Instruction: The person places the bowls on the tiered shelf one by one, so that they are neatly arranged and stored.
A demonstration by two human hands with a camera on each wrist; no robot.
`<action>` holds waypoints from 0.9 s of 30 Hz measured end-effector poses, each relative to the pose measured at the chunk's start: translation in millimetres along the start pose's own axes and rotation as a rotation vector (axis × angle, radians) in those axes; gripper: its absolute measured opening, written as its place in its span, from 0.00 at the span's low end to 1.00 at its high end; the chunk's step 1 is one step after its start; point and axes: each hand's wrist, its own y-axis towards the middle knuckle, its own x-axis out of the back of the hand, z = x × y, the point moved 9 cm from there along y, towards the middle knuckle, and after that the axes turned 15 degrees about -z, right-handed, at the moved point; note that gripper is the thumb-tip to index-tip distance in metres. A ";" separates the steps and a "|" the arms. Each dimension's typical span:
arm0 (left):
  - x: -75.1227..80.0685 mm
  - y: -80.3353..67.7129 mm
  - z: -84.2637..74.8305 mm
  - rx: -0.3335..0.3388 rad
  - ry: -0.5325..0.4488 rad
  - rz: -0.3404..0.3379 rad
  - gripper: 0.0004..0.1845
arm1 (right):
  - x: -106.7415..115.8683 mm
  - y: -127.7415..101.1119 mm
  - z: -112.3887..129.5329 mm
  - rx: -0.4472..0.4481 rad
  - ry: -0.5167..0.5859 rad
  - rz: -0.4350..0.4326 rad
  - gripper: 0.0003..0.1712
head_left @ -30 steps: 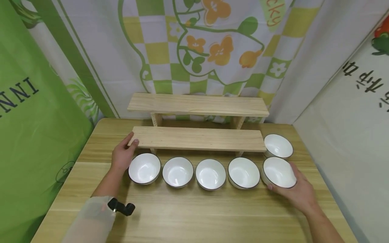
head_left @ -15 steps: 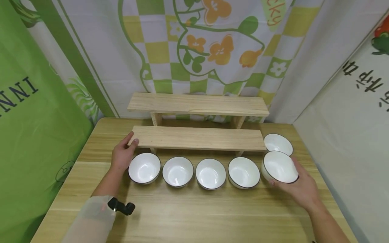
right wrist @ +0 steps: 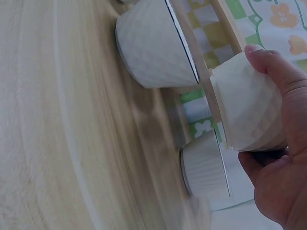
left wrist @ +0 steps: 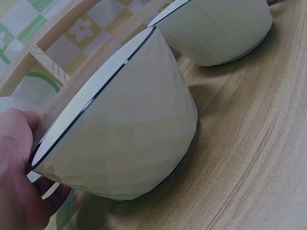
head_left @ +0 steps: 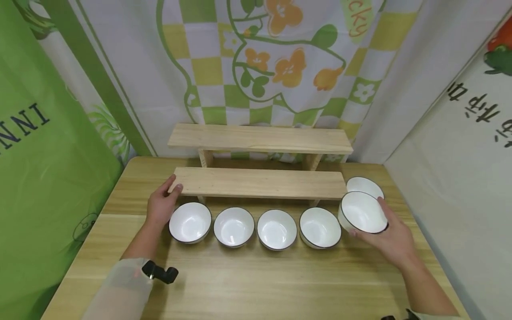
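My right hand grips a white bowl with a dark rim, thumb on one side and fingers on the other. In the right wrist view this bowl is up off the table, tilted. It overlaps another white bowl standing behind it. My left hand holds the left end of the lower board of a two-tier wooden shelf, thumb on top. Close beside that hand stands the leftmost bowl, which hides part of the hand in the left wrist view.
Several matching bowls stand in a row before the shelf, among them a middle bowl and a right-hand bowl. The shelf's upper board is behind, near a patterned curtain. All stand on a wooden table.
My right hand has raised its bowl from the right end of the row and moved it back toward the shelf, in front of the rear bowl. My left hand has stayed on the shelf.
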 end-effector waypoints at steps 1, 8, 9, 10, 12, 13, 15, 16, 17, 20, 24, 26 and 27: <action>0.0 -0.1 1.0 0.002 0.003 -0.001 0.33 | -0.1 0.4 1.9 0.000 -0.002 0.001 0.72; -0.7 1.1 3.7 0.008 -0.021 -0.012 0.34 | -2.8 3.2 18.7 0.005 0.024 0.008 0.72; -1.0 1.1 4.0 0.009 -0.020 -0.011 0.34 | -3.5 3.9 21.6 0.012 0.024 0.008 0.72; -1.2 1.1 4.3 0.006 -0.022 -0.008 0.34 | -4.1 4.6 24.2 0.015 0.025 0.009 0.72; -1.4 1.5 4.5 0.008 -0.019 -0.005 0.34 | -5.5 5.9 29.7 0.027 0.027 0.007 0.72; -1.4 1.6 4.4 0.008 -0.019 -0.004 0.34 | -6.4 6.5 32.1 0.032 0.028 0.007 0.72; -1.4 1.4 3.8 0.007 -0.017 -0.001 0.34 | -8.3 8.0 36.3 0.043 0.035 0.006 0.72; -1.1 1.4 3.8 0.008 -0.018 -0.003 0.35 | -9.3 8.8 38.4 0.049 0.038 0.007 0.72; -0.7 1.1 3.7 0.013 -0.020 -0.005 0.35 | -10.4 9.6 40.3 0.055 0.040 0.006 0.72; -0.2 0.8 3.5 0.018 -0.029 -0.010 0.35 | -13.6 11.4 44.5 0.064 0.044 0.012 0.72; -1.1 1.5 4.0 0.019 -0.044 -0.012 0.35 | -16.2 12.8 49.5 0.059 0.040 0.024 0.73; -1.5 2.3 4.9 0.020 -0.048 -0.012 0.34 | -17.2 13.6 52.9 0.053 0.041 0.032 0.73; -1.6 2.7 5.6 0.020 -0.048 -0.012 0.34 | -17.8 14.1 54.8 0.051 0.043 0.037 0.73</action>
